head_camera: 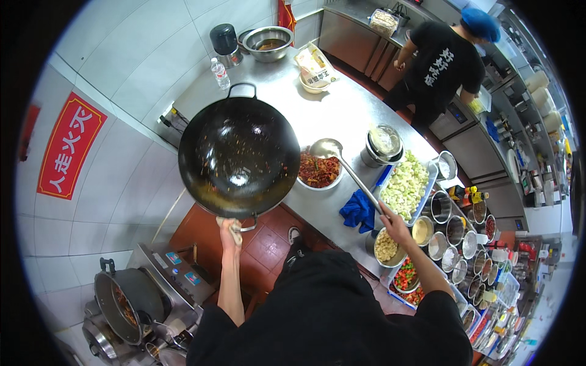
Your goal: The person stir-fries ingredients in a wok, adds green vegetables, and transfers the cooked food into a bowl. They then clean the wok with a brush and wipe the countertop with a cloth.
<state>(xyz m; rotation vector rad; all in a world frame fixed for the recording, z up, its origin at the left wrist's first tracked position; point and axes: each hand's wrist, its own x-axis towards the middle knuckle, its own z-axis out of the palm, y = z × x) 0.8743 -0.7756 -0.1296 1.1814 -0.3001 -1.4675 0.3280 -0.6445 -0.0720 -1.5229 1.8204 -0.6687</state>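
Note:
My left hand (229,234) grips the near handle of a large black wok (238,160) through a folded cloth (234,227). The wok is tipped so its inside faces me, with small food bits and an oily film on it. In my right hand (393,225) is the long handle of a steel ladle (328,148). The ladle's bowl hangs over a white bowl (323,188) of dark red chilli food (319,173), just right of the wok. The wok's rim covers the left side of that bowl.
A blue cloth (358,211) and a tub of chopped pale green vegetable (405,185) lie near the ladle on the steel table (316,219). Several seasoning pots (455,228) stand at right. A co-worker (444,68) stands beyond the table. A deep pot (130,302) sits lower left.

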